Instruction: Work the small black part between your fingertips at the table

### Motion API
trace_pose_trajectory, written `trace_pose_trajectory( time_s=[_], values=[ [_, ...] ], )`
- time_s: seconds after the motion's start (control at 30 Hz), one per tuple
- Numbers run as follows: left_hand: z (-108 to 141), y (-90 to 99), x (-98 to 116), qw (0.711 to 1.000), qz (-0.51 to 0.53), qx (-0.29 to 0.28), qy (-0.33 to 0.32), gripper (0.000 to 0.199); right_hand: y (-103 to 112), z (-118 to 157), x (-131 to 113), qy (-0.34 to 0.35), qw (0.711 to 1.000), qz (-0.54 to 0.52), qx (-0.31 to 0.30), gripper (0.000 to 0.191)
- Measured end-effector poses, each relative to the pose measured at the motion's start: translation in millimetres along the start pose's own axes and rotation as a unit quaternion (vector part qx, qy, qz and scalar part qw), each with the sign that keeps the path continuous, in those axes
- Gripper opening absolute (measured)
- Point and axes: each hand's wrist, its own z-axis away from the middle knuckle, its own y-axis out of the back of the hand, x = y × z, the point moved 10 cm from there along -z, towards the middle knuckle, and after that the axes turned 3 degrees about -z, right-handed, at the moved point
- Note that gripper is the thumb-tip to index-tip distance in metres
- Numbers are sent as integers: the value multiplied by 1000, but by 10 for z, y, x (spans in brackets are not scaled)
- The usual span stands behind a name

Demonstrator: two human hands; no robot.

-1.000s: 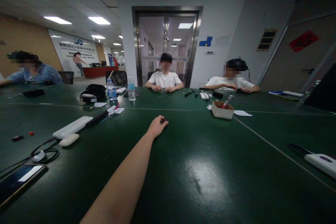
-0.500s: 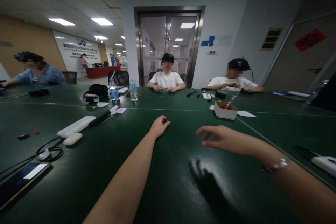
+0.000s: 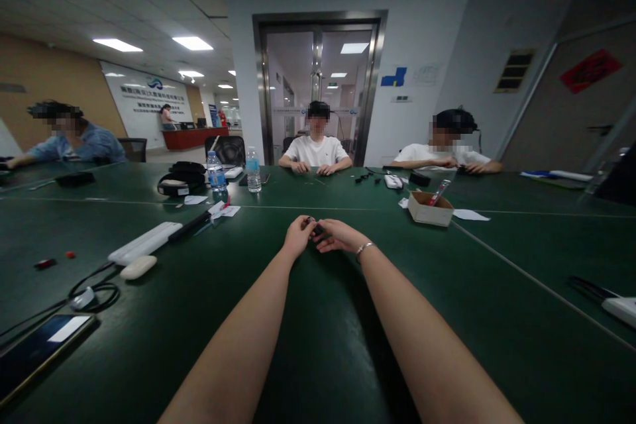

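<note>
When checked left to right against the small open box (image 3: 430, 216) as datum, noted first, well left of the box and nearer the camera: phone (image 3: 40, 361), dark red piece (image 3: 45, 264), small orange piece (image 3: 70, 255), long white strip (image 3: 145, 242) and, just beside the strip, white oval object (image 3: 138, 267). Found left of the box and farther off: black pouch (image 3: 181, 179), blue-labelled bottle (image 3: 215, 175), second bottle (image 3: 253, 175), both bottles upright; cannot tell fill level, nor contents of the pouch. Recorded left of the box, slightly nearer: left hand (image 3: 298, 237), fingers narrowed and pinching small dark piece (image 3: 317, 228). Located that piece between both hands, left of the box. Recorded between piece and box: right hand (image 3: 342, 236), fingertips at the piece, lower fingers slightly apart; cannot tell whether gripping or merely touching. Found inside the box: slim red-and-clear item (image 3: 439, 193), leaning, upper end above the rim. Logged just right of the box: white paper (image 3: 472, 214).
</note>
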Motion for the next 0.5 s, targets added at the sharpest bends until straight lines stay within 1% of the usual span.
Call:
trace_pose_trajectory(
  time_s=[0.07,0.1,0.23,0.3,0.43,0.5],
  values=[
    [7,31,15,1000,12,10,8,19,-64,-51,14,21,999,-48,-16,12],
    [12,39,14,1000,19,12,15,19,-64,-70,23,33,997,-67,-14,10],
    [35,-18,2,998,46,-17,35,18,6,-103,56,81,990,-113,9,4],
    [41,-31,-3,998,41,-27,33,19,40,-104,63,95,988,-120,19,6],
    [25,13,-20,999,6,-23,25,21,151,-93,43,121,983,-124,67,14],
    [21,-7,-36,999,10,-43,31,23,194,-86,30,133,980,-125,81,14]
  ],
)
